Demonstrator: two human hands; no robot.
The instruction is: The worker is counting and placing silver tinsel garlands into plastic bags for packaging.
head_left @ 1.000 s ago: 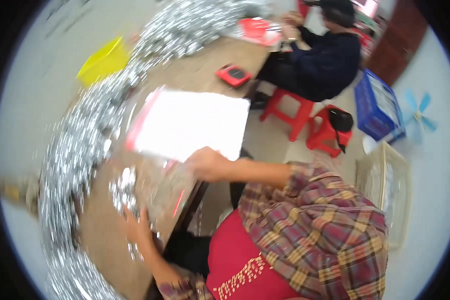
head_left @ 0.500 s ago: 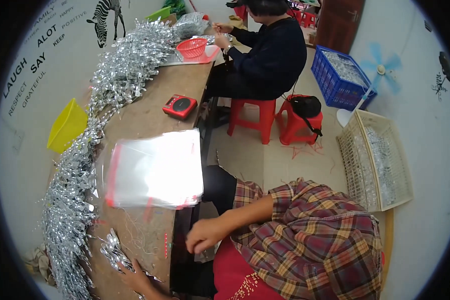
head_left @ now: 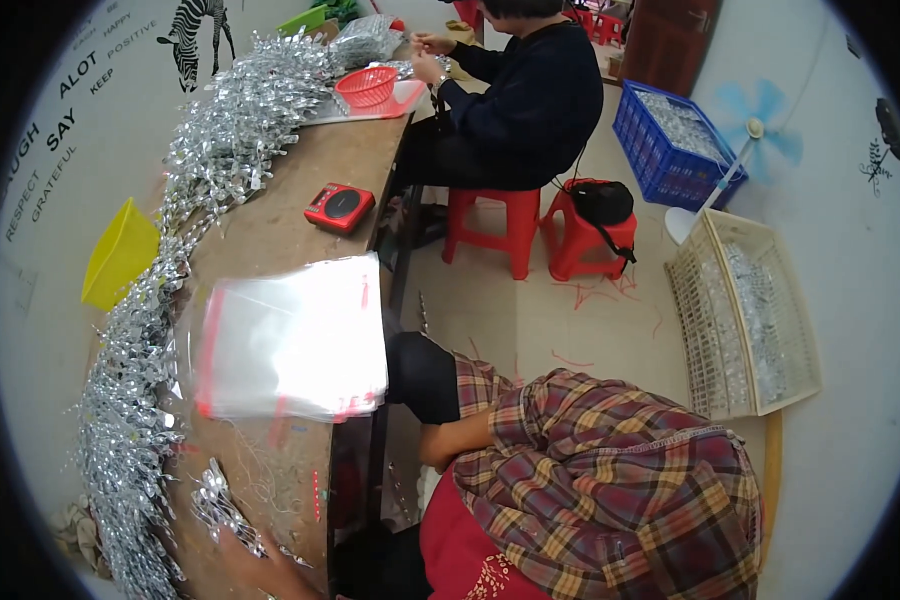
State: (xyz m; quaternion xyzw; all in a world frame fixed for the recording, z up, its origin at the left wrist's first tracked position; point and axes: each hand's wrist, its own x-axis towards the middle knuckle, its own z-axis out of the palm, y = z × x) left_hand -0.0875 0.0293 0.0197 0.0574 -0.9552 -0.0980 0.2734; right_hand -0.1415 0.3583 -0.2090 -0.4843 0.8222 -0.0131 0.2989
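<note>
At the lower left, my left hand [head_left: 258,570] is closed over a small bundle of shiny silver pieces [head_left: 215,500], whose ends fan out beyond the fingers onto the brown table [head_left: 260,235]. My right hand [head_left: 435,447] is down beside my lap, off the table's edge, with its fingers hidden. Farther up, a stack of clear plastic bags [head_left: 290,340] with pinkish-red edges lies flat. A long heap of silver pieces [head_left: 130,430] runs along the wall side. Loose pale threads [head_left: 260,465] lie between the bags and the bundle.
A red device with a round dark top [head_left: 340,207] and a yellow bin [head_left: 120,255] are on the table. A co-worker [head_left: 520,100] sits at the far end by a red basket [head_left: 367,87]. Stools, a blue crate [head_left: 675,145], a fan [head_left: 755,130] and a cream crate [head_left: 745,320] stand right.
My right hand has dropped back from beside the table edge toward my lap. My left hand stays at the silver bundle. The whole view has shifted slightly.
</note>
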